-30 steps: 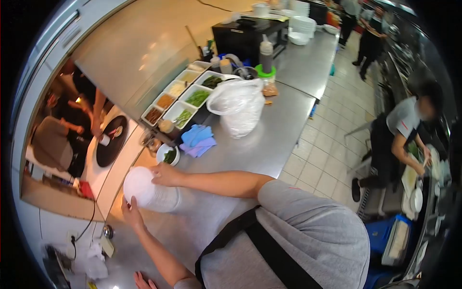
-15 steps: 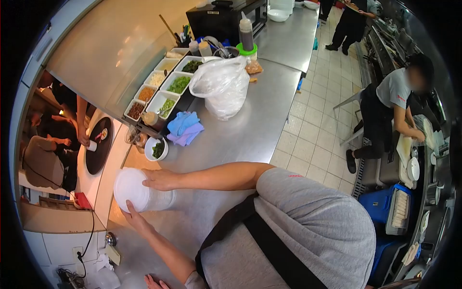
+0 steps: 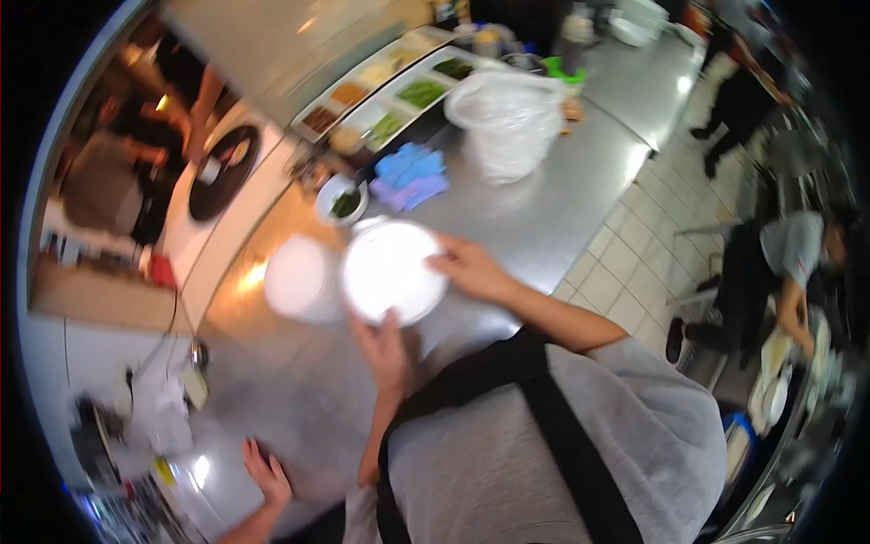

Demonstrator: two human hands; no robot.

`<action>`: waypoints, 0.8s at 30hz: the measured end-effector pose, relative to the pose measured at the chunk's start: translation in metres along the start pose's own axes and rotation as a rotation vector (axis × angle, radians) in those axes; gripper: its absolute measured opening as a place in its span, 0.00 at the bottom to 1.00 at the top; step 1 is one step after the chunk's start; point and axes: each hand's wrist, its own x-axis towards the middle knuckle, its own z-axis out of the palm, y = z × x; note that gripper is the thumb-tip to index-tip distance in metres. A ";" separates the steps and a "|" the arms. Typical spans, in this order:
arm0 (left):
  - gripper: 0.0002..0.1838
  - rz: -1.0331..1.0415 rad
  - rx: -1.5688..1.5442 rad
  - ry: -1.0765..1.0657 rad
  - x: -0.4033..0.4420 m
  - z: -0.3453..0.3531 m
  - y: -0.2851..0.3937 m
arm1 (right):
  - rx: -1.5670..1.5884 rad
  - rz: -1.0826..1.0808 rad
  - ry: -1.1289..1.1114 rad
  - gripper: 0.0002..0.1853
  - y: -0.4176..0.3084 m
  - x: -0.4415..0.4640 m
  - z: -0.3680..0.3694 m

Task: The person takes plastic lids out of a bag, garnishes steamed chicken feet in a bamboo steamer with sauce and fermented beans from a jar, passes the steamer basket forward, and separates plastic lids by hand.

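Observation:
Near the middle of the steel counter [image 3: 281,381], both my hands hold white round plasticware [image 3: 394,272], bowls or lids; I cannot tell which, or how many are nested. My right hand [image 3: 467,267] grips its right rim. My left hand [image 3: 383,354] holds the lower edge, thumb on the upper face. Just left of it, a second stack of white round plasticware [image 3: 301,279] stands on the counter, with no hand on it. A small white bowl of dark greens [image 3: 344,201] sits beyond them, and blue and purple cloths [image 3: 410,177] lie beside that bowl.
Another person's hand [image 3: 267,473] rests on the counter at lower left. Topping trays [image 3: 394,102] and a white plastic bag [image 3: 507,122] stand farther back. A dark round tray [image 3: 225,172] lies on the pass ledge. A co-worker [image 3: 784,263] bends over the right-hand worktop.
The view has swung, shifting the scene rightward. My hands have moved off the left stack, which now stands alone, and hold white round plasticware to its right.

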 end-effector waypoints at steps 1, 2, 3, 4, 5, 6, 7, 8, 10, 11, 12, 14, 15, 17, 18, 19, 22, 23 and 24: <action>0.32 -0.028 -0.035 -0.059 -0.003 0.010 0.005 | -0.215 0.052 0.022 0.26 0.008 -0.006 -0.013; 0.32 -0.146 -0.005 -0.145 -0.004 0.011 0.000 | -0.362 0.147 -0.019 0.26 0.024 -0.006 -0.027; 0.33 -0.261 0.013 -0.230 -0.006 0.010 -0.011 | -0.457 0.266 -0.083 0.26 0.007 -0.010 -0.039; 0.33 -0.247 0.030 -0.153 -0.014 0.013 -0.040 | -0.543 0.226 -0.089 0.25 0.007 -0.012 -0.047; 0.33 -0.210 0.153 -0.097 -0.014 0.012 -0.031 | -0.629 0.179 -0.084 0.25 0.009 -0.014 -0.054; 0.31 -0.188 0.081 -0.002 -0.013 0.009 -0.024 | -0.615 0.162 -0.066 0.24 0.010 -0.015 -0.058; 0.30 -0.159 0.007 0.084 -0.012 0.004 -0.020 | -0.602 0.151 -0.041 0.23 0.011 -0.017 -0.060; 0.28 -0.136 0.005 0.197 -0.013 -0.003 -0.026 | -0.574 0.128 -0.030 0.23 0.013 -0.018 -0.061; 0.24 -0.079 -0.005 0.401 -0.009 -0.026 -0.049 | -0.519 0.087 0.016 0.21 0.014 -0.017 -0.063; 0.23 -0.076 -0.050 0.456 -0.003 -0.043 -0.063 | -0.527 0.084 0.017 0.21 0.014 -0.015 -0.063; 0.22 -0.075 -0.095 0.505 0.005 -0.061 -0.072 | -0.534 0.087 0.023 0.20 0.015 -0.013 -0.063; 0.24 -0.289 -0.164 0.667 0.030 -0.085 -0.061 | -0.560 0.066 0.030 0.20 0.017 -0.010 -0.063; 0.25 -0.306 -0.211 0.689 0.044 -0.094 -0.056 | -0.580 0.037 0.033 0.20 0.019 -0.007 -0.063; 0.28 -0.337 -0.310 0.725 0.070 -0.107 -0.051 | -0.606 0.014 0.043 0.19 0.020 -0.003 -0.063; 0.29 -0.341 -0.315 0.606 0.080 -0.115 -0.056 | -0.613 0.021 0.048 0.19 0.021 -0.002 -0.062; 0.30 -0.343 -0.320 0.485 0.088 -0.122 -0.063 | -0.620 0.027 0.054 0.19 0.022 -0.001 -0.062; 0.31 -0.294 -0.221 0.298 0.098 -0.116 -0.067 | -0.752 0.055 0.035 0.18 0.024 -0.001 -0.066; 0.31 -0.299 -0.254 0.316 0.099 -0.111 -0.079 | -0.751 0.059 0.041 0.18 0.027 -0.001 -0.067; 0.32 -0.263 -0.273 0.317 0.100 -0.103 -0.088 | -0.746 0.045 0.055 0.17 0.035 -0.001 -0.069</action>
